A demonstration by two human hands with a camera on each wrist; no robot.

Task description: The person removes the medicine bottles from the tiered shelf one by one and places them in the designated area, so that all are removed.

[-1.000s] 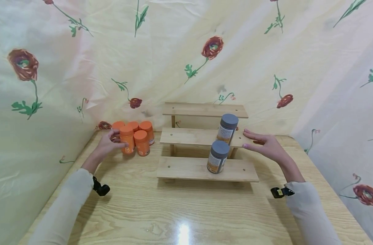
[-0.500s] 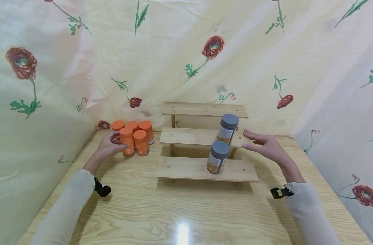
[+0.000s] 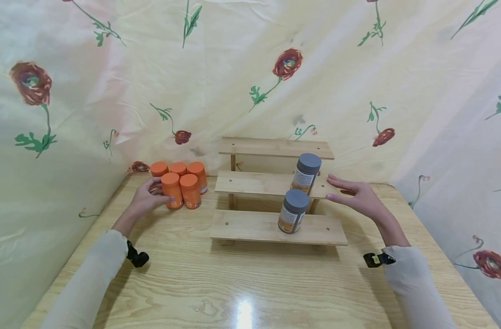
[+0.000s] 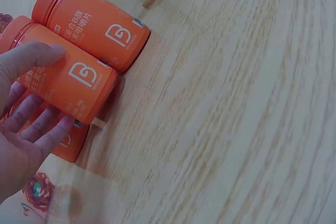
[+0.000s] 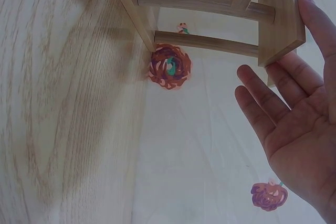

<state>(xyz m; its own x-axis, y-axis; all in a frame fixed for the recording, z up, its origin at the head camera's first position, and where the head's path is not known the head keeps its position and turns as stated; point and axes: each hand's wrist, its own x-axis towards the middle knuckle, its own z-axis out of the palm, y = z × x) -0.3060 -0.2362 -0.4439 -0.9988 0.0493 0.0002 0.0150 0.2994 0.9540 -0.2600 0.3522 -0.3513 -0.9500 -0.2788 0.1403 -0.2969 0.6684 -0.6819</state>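
At left of centre in the frame, an orange jar point(image 3: 173, 190) is grasped by the left hand point(image 3: 145, 197), now slightly lower and seemingly set down; the rack point(image 3: 252, 183) is only touched by the right hand point(image 3: 360, 196).

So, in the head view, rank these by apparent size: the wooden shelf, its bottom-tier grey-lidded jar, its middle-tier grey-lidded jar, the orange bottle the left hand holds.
1. Wooden shelf
2. Bottom-tier jar and middle-tier jar: too alike to rank, the latter's base being partly hidden
3. Orange bottle
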